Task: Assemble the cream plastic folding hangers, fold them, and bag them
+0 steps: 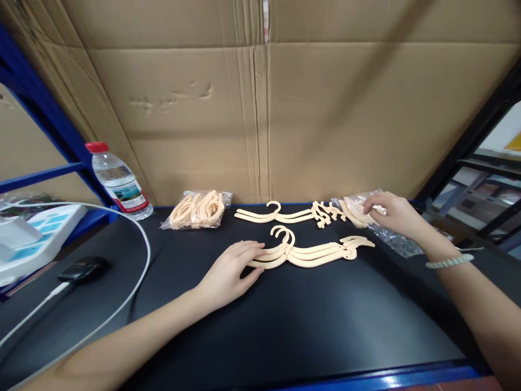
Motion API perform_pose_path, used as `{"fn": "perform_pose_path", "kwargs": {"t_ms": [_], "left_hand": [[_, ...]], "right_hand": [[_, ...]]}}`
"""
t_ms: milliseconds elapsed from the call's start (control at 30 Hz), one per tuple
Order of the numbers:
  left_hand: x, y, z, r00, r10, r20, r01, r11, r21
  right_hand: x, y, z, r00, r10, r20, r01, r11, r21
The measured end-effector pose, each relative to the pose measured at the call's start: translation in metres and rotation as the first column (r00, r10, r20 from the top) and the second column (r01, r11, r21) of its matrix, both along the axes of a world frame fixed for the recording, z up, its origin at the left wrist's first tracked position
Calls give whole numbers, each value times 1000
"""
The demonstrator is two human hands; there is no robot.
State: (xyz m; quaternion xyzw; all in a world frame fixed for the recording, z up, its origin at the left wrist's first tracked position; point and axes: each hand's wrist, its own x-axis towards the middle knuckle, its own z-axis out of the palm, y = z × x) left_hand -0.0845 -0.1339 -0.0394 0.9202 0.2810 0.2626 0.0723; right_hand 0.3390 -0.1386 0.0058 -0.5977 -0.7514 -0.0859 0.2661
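Note:
My left hand (234, 271) lies flat on the black tabletop with its fingers stretched over the left ends of a small stack of cream plastic clothes hangers (313, 255). The hangers' hooks point toward the back, and loose cream pieces (358, 241) lie against their right ends. At the right, my right hand (393, 214) hovers with bent, parted fingers at an opened clear plastic bag (396, 241) containing cream hanger parts (354, 212). Its fingertips are beside these parts; whether they touch the plastic cannot be made out.
Behind the stack lies another hanger (274, 216), with a pile of small cream hooks (328, 213) beside it. A filled bag of hanger parts (197, 210) sits back left, near a water bottle (120, 182). A white cable (142, 271), black device (83, 270) and power strip (44, 239) occupy the left; cardboard (260, 119) stands behind.

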Motion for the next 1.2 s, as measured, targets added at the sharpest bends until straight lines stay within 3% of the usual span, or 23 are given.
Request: {"fn": "perform_pose_path", "kwargs": {"t_ms": [467, 700, 1200], "left_hand": [[-1, -1, 3, 1000, 30, -5, -30, 999, -38], [-2, 1, 3, 999, 24, 44, -23, 999, -24], [-5, 4, 3, 999, 32, 40, -30, 999, -40]], "right_hand": [[6, 5, -9, 1000, -15, 11, 15, 1000, -21], [1, 4, -7, 994, -104, -17, 102, 991, -89], [5, 6, -8, 993, -94, -66, 85, 988, -126]]}}
